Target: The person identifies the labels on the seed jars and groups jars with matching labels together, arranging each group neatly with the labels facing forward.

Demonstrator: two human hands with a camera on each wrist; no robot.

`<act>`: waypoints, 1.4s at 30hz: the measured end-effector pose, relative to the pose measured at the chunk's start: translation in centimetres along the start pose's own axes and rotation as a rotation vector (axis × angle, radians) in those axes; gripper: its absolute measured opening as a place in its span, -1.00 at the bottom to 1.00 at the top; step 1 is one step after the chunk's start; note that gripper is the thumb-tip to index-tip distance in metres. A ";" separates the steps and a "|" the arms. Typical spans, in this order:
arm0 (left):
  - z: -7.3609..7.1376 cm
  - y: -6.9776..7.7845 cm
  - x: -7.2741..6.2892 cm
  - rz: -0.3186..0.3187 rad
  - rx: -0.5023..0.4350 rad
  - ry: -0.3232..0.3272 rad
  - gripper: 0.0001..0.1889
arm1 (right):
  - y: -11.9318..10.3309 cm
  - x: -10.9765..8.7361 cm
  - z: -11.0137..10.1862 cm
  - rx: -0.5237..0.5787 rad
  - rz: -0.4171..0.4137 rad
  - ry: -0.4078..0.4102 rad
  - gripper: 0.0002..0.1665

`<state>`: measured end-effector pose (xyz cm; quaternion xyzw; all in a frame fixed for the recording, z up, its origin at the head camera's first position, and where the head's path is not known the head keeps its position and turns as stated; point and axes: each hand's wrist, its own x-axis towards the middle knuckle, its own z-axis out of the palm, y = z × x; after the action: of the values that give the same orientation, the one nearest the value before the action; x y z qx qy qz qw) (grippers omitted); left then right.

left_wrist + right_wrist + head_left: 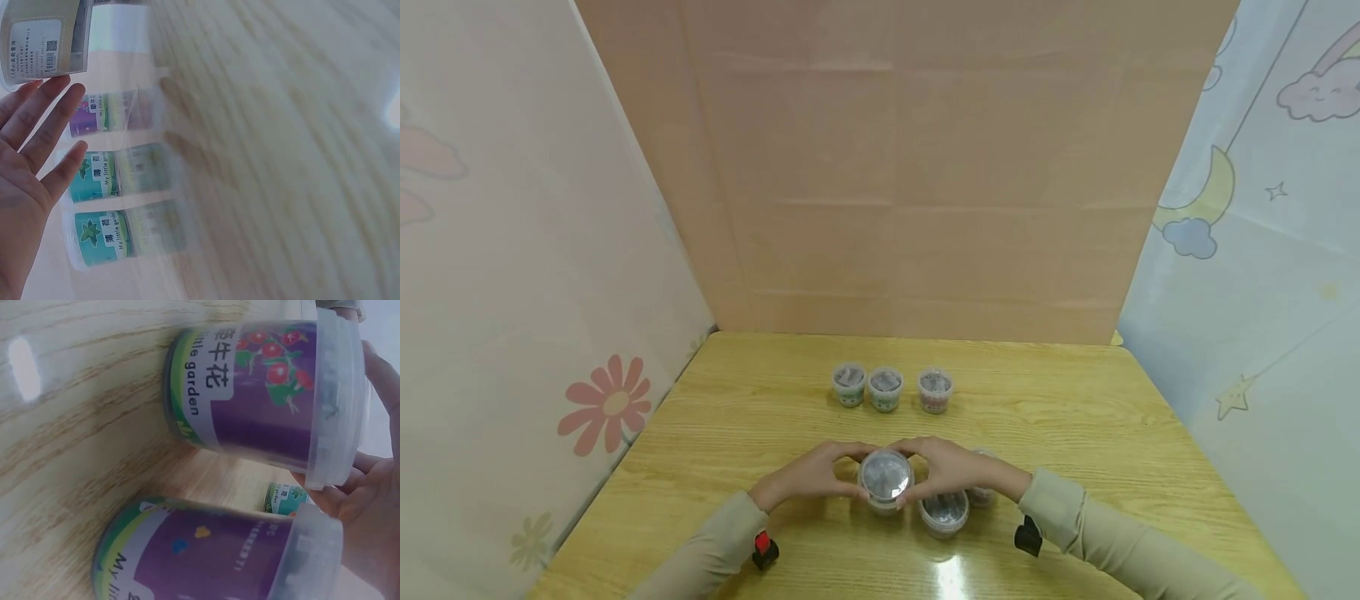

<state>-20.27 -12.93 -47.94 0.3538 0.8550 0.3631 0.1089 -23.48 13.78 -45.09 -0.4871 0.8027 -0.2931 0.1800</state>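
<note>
Between both hands is a round lidded plastic tub [886, 475], seen from above in the head view. My left hand [811, 477] holds its left side, thumb in front and fingers behind. Opposite, my right hand [951, 468] grips the right side with thumb and fingers. In the left wrist view the tub [44, 47] shows a label with small print and a barcode. Just right of it stands a second lidded tub [943, 514], purple with red flowers in the right wrist view. Another purple tub [206, 556] stands partly under my right wrist.
Farther back on the wooden table [760, 367] stand three more tubs in a row: two green-labelled ones, a left tub [850, 385] and a middle tub [886, 389], and a purple-labelled tub [935, 391] on the right. A tan panel [910, 183] rises behind the table.
</note>
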 end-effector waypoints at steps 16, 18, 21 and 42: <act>-0.2 0.1 0.4 -0.021 -0.042 0.005 -0.32 | 0.5 0.0 -0.5 0.062 0.015 0.009 -0.15; -0.2 0.1 0.4 -0.024 -0.050 0.009 -0.31 | 0.5 -0.1 -0.6 0.065 0.017 0.016 -0.16; -0.2 0.1 0.5 -0.026 -0.071 0.015 -0.30 | 0.5 -0.1 -0.9 0.091 0.021 0.023 -0.17; -0.3 0.3 1.3 0.002 -0.158 0.075 -0.22 | 1.1 -0.2 -2.3 0.253 -0.001 0.049 -0.34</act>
<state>-21.18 -11.98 -47.42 0.3313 0.8268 0.4426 0.1038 -25.47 14.98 -44.08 -0.4538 0.7632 -0.4039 0.2201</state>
